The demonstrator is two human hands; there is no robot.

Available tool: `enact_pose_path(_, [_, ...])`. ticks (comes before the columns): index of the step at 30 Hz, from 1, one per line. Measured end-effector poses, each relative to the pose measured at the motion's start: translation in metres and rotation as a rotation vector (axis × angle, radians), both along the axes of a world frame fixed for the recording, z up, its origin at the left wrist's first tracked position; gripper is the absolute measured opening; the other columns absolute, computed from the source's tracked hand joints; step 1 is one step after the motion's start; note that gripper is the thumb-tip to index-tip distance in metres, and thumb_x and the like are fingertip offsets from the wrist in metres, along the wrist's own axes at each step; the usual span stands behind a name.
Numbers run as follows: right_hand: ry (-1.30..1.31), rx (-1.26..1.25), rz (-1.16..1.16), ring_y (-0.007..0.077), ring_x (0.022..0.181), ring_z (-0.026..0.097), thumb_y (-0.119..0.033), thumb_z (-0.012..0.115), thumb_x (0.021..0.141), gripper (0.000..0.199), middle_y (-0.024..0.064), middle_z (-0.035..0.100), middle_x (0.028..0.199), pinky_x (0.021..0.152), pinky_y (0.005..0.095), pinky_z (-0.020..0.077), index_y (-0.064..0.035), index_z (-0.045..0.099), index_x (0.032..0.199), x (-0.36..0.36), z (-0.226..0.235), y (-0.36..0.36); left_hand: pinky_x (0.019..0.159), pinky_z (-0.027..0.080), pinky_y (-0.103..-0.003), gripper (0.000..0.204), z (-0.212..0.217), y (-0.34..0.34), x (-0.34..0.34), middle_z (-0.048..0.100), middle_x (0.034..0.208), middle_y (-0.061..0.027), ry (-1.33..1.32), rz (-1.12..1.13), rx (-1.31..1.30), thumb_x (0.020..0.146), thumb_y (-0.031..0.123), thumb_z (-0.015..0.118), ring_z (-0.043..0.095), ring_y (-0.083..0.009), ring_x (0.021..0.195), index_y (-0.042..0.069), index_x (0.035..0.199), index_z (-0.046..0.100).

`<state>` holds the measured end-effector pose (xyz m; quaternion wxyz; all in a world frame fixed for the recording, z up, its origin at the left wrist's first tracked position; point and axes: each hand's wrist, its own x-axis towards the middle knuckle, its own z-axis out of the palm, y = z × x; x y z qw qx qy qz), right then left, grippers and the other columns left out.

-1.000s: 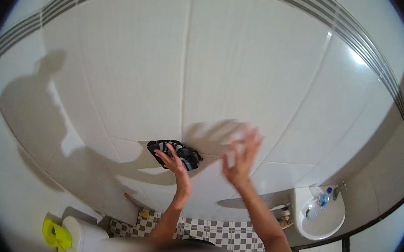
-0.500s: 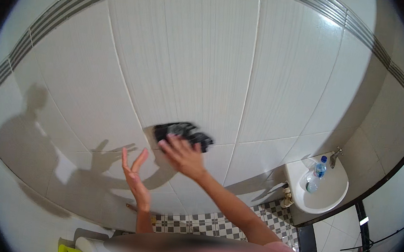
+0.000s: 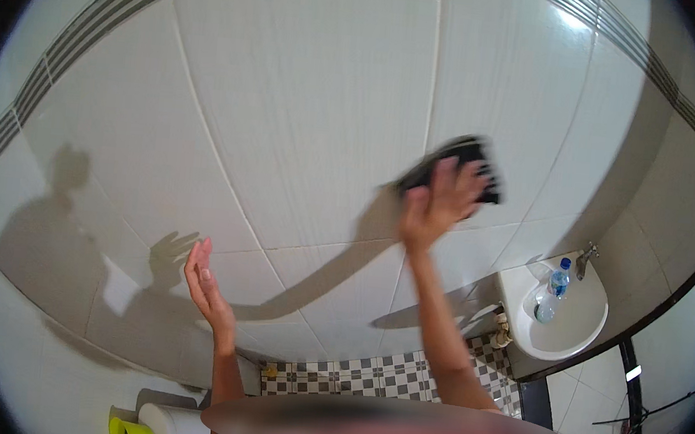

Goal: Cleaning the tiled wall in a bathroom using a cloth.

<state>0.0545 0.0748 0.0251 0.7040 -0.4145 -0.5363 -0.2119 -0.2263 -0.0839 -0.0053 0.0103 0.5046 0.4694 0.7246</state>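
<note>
The right hand (image 3: 435, 204) presses one dark, crumpled cloth (image 3: 459, 165) flat against the glossy white tiled wall (image 3: 307, 106), fingers spread over it; the cloth is blurred and partly hidden under the fingers. The left hand (image 3: 208, 283) is raised lower down, released and empty, palm edge-on, just off the wall. One white corner washbasin (image 3: 570, 319) sits at lower right, holding one clear plastic bottle with a blue cap (image 3: 555, 286) beside one metal tap (image 3: 585, 256). A black-and-white checkered floor (image 3: 383, 375) shows below. A yellow-green object (image 3: 130, 432) is cut off at the lower edge.
</note>
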Motion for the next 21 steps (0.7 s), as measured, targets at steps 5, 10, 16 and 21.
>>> enact_pose_path(5, [-0.643, -0.237, 0.202, 0.0259, 0.119, 0.039, -0.035, 0.062, 0.080, 0.059, -0.0023, 0.033, 0.143, 0.079, 0.0659, 0.0352, -0.0366, 0.040, 0.134, -0.104, -0.150, -0.050, 0.107, 0.022, -0.045, 0.043, 0.022, 0.030, 0.029, 0.035, 0.138, -0.0180, 0.389, 0.044, 0.086, 0.089, 0.015, 0.047, 0.030, -0.0308, 0.131, 0.002, 0.129, 0.041])
enact_pose_path(10, [-0.741, -0.199, 0.042, 0.0315, 0.124, 0.033, -0.044, 0.070, 0.072, 0.057, 0.0025, 0.039, 0.138, 0.096, 0.0619, 0.0204, -0.0355, 0.051, 0.125, -0.018, -0.191, -0.034, 0.104, 0.009, -0.061, 0.059, 0.009, 0.051, 0.037, 0.015, 0.147, -0.0168, 0.763, 0.254, -0.050, 0.084, 0.029, 0.056, 0.008, -0.0386, 0.137, 0.008, 0.136, 0.037])
enact_pose_path(16, [-0.092, -0.214, 0.011, 0.0408, 0.137, 0.005, -0.043, 0.056, 0.085, 0.069, 0.0160, 0.013, 0.150, 0.106, 0.0597, 0.0057, -0.0154, 0.027, 0.142, 0.112, -0.177, 0.003, 0.098, -0.014, -0.065, 0.083, -0.004, 0.067, 0.026, -0.010, 0.150, -0.0190, 1.003, 0.450, -0.186, 0.085, 0.046, 0.055, -0.017, -0.0394, 0.136, 0.014, 0.146, 0.008])
enact_pose_path(21, [0.325, -0.420, 0.018, 0.0431, 0.136, 0.003, -0.023, 0.056, 0.088, 0.071, 0.0234, 0.005, 0.149, 0.108, 0.0545, 0.0090, -0.0032, 0.016, 0.143, 0.016, -0.219, -0.025, 0.096, -0.018, -0.064, 0.091, -0.008, 0.069, 0.024, -0.020, 0.147, -0.0206, 1.055, 0.437, -0.272, 0.084, 0.055, 0.050, -0.025, -0.0412, 0.132, 0.016, 0.146, -0.005])
